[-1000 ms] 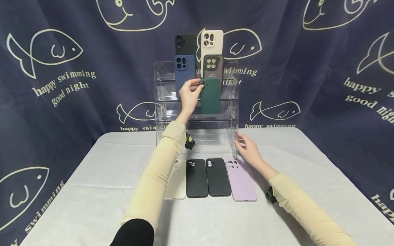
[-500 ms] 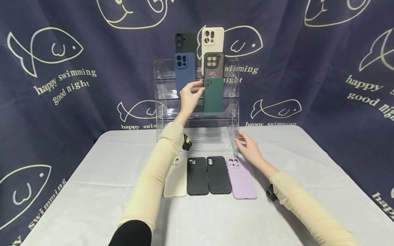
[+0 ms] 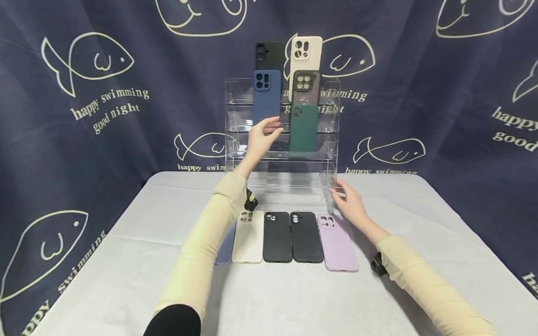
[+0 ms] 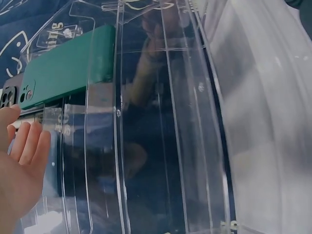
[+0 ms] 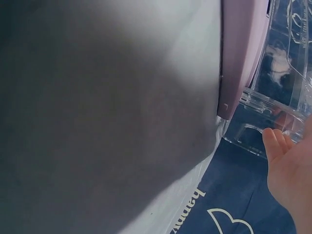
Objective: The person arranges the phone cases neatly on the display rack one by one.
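A green phone case (image 3: 303,128) stands upright in a tier of the clear stepped display rack (image 3: 281,179). My left hand (image 3: 261,140) is just left of it, fingers and thumb apart with nothing between them. In the left wrist view, that hand is beside the camera-hole end of the green case (image 4: 70,68). At the rack's lower right side, my right hand (image 3: 350,203) touches the clear edge with its fingertips. Behind the green case stand a dark translucent case (image 3: 306,95) and a white case (image 3: 311,60). A blue case (image 3: 266,100) stands in front of a black case (image 3: 273,53).
A row of phone cases lies before the rack: a blue one (image 3: 224,247) partly under the left sleeve, a cream one (image 3: 248,240), two black ones (image 3: 277,240) and a lilac one (image 3: 339,247). A dark fish-print cloth (image 3: 176,93) hangs behind the white-covered table (image 3: 269,298).
My left hand has let go of the green case and drawn back left and slightly down. The green case has shifted right and stands in the rack. The right hand remains at the rack's side.
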{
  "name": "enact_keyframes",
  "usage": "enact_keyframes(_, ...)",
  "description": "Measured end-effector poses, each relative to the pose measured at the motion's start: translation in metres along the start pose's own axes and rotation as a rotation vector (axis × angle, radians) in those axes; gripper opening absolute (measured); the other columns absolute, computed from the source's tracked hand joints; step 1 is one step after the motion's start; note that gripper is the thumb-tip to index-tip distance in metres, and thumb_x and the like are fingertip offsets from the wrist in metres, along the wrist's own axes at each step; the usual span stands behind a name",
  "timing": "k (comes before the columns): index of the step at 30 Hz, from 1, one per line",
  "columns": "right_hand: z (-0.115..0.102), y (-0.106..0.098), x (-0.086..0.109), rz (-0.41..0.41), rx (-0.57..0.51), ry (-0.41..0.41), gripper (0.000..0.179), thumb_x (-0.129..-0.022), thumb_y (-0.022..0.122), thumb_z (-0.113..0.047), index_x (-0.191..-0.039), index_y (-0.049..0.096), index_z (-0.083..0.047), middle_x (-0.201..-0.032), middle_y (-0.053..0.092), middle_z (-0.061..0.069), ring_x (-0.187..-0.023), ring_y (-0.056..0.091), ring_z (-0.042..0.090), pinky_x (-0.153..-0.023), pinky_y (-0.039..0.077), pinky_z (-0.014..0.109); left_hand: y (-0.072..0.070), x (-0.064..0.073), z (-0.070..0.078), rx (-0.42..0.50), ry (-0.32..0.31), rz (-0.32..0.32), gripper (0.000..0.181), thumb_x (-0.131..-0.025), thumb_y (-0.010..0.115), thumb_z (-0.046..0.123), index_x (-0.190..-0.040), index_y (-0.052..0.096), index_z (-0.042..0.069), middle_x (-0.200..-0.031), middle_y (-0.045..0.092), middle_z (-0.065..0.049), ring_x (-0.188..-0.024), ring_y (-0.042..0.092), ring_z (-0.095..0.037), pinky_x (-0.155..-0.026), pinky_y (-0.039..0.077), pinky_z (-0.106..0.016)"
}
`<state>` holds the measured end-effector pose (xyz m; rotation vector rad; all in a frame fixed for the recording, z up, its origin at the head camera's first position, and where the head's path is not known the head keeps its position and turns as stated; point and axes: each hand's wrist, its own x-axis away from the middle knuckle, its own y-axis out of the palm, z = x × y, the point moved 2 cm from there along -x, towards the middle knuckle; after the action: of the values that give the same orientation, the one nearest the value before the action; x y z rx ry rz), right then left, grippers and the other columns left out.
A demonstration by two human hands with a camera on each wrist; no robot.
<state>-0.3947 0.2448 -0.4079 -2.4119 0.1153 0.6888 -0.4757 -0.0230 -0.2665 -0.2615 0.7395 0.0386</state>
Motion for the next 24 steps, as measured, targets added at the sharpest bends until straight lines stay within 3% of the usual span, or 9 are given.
enact_keyframes(6, -0.001, -0.001, 0.001, 0.002, 0.001, -0.007, 0.041, -0.094, 0.055, -0.014, -0.129, 0.048, 0.007, -0.122, 0.056, 0.028, -0.108, 0.059, 0.041, -0.089, 0.053, 0.047, -0.015, 0.018, 0.002, -0.003, -0.016, -0.035, 0.038, -0.085, 0.068, 0.009, -0.121, 0.06, -0.001, -0.111, 0.067, -0.018, -0.1, 0.066, -0.027, -0.091, 0.053, -0.024)
enact_keyframes(13, 0.002, -0.001, 0.0, 0.004, 0.002, -0.003, 0.042, -0.095, 0.054, -0.015, -0.13, 0.047, 0.008, -0.123, 0.055, 0.028, -0.109, 0.058, 0.042, -0.09, 0.053, 0.048, -0.037, 0.039, 0.031, -0.013, -0.003, -0.02, 0.038, -0.084, 0.066, -0.002, -0.119, 0.056, -0.012, -0.11, 0.063, -0.029, -0.099, 0.063, -0.041, -0.092, 0.052, -0.043)
enact_keyframes(20, 0.002, -0.001, 0.0, -0.004, 0.006, 0.002, 0.042, -0.095, 0.054, -0.016, -0.13, 0.047, 0.008, -0.124, 0.054, 0.029, -0.11, 0.057, 0.042, -0.091, 0.052, 0.049, -0.057, 0.044, 0.0, -0.041, -0.031, 0.005, 0.037, -0.084, 0.069, 0.009, -0.119, 0.06, -0.001, -0.11, 0.067, -0.02, -0.097, 0.065, -0.033, -0.092, 0.053, -0.038)
enact_keyframes(24, 0.001, -0.002, 0.0, -0.011, -0.003, 0.003, 0.042, -0.095, 0.053, -0.015, -0.13, 0.046, 0.008, -0.125, 0.054, 0.029, -0.11, 0.057, 0.042, -0.092, 0.051, 0.048, -0.07, 0.051, -0.008, -0.061, -0.032, 0.024, 0.033, -0.084, 0.07, 0.011, -0.115, 0.063, 0.001, -0.108, 0.068, -0.018, -0.094, 0.067, -0.029, -0.089, 0.054, -0.031)
